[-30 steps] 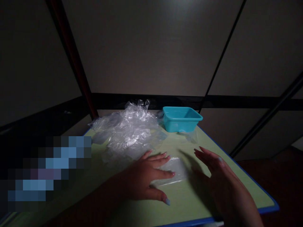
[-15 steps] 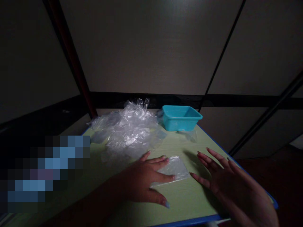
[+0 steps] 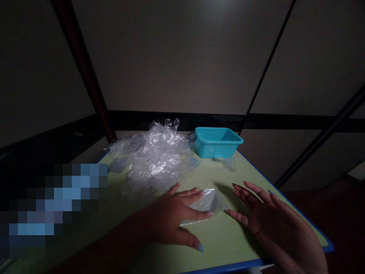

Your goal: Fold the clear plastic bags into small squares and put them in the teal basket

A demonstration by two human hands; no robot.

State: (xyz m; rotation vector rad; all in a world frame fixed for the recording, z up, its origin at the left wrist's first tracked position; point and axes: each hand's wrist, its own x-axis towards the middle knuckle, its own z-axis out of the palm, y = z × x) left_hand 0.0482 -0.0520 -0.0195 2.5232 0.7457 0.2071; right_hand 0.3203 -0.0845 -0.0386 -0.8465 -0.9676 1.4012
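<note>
**Right hand (image 3: 273,228) drifts inward; the clear plastic piece (image 3: 210,198) shows a new slanting crease**

Compared with half a second ago, I see the right hand a little closer to the left hand (image 3: 168,219), and the plastic's right end now shows a pale triangular face. The left hand has barely moved. From my feed, the left lies palm down, fingers and thumb splayed wide, pressing the piece to the table (image 3: 225,241) without gripping it. The plastic sits under those fingers and runs out toward the right hand. That hand is half unfurled, fingers apart and lightly bent, holding nothing; its nearest fingertip is at the plastic's corner, but I can't tell whether they touch.

Beyond the left hand is the crumpled plastic heap (image 3: 159,150); ahead of the right, further off, the blue tub (image 3: 219,150), with a clear scrap (image 3: 230,163) just this side of it.

I judge the step in hand as flattening or folding. The next move calls for steady left pressure and a light right touch, since such thin film probably slips easily.
</note>
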